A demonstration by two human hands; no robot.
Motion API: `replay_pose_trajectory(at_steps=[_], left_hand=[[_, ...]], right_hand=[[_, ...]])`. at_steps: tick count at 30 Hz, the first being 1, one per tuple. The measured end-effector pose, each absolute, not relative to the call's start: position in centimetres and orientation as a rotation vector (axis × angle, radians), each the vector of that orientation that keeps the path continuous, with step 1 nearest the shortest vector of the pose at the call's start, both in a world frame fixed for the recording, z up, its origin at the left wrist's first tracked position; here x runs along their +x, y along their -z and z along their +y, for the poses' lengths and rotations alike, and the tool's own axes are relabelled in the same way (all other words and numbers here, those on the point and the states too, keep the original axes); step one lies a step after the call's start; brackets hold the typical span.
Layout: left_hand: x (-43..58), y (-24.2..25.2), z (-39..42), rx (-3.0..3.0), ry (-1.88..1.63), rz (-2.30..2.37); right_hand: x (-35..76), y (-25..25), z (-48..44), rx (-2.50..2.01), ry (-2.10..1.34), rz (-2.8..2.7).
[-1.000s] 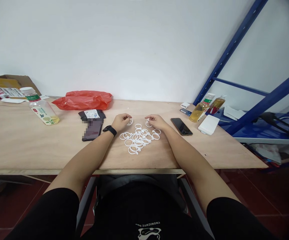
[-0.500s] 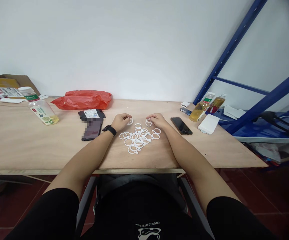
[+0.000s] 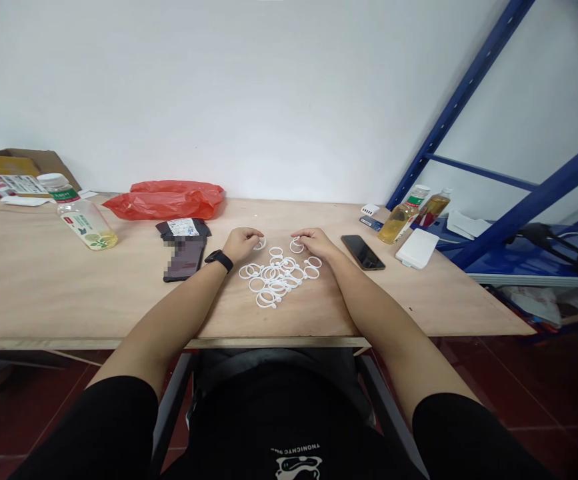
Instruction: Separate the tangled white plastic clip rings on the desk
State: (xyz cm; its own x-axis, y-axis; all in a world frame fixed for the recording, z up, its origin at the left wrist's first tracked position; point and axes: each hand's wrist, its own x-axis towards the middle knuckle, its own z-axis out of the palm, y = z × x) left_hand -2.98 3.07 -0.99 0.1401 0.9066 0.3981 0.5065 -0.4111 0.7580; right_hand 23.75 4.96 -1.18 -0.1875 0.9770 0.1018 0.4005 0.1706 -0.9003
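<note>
Several white plastic rings (image 3: 277, 278) lie in a loose pile on the wooden table (image 3: 43, 280) in front of me. My left hand (image 3: 243, 243), with a black watch on the wrist, is closed in a pinch on one white ring at the pile's far left edge. On the far right edge of the pile my right hand (image 3: 313, 241) pinches another white ring. Both hands rest on the tabletop, a short gap apart.
A dark phone (image 3: 363, 253) lies right of my right hand, a white box (image 3: 417, 249) and two bottles of yellow liquid (image 3: 399, 221) beyond it. Left are a black pouch (image 3: 185, 252), a red plastic bag (image 3: 169, 199), a clear bottle (image 3: 81, 219) and a cardboard box (image 3: 21, 168). Blue shelving (image 3: 519, 200) stands at right.
Almost nothing has moved. My right hand's ring has shifted slightly in the fingers; both hands stay at the far edge of the pile.
</note>
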Motion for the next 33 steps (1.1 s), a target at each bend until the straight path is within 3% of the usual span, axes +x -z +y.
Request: replay_pose_trajectory(at_steps=[19,33], left_hand=[[-3.0,0.4,3.3,2.031,-1.148,1.472],[-3.2,1.4,4.1,2.104,-1.204,1.524]], right_hand=[[23.9,0.7,5.6,-1.293,-0.835,-1.675],[24.3,0.9,5.7,-1.368,-0.476,-1.873]])
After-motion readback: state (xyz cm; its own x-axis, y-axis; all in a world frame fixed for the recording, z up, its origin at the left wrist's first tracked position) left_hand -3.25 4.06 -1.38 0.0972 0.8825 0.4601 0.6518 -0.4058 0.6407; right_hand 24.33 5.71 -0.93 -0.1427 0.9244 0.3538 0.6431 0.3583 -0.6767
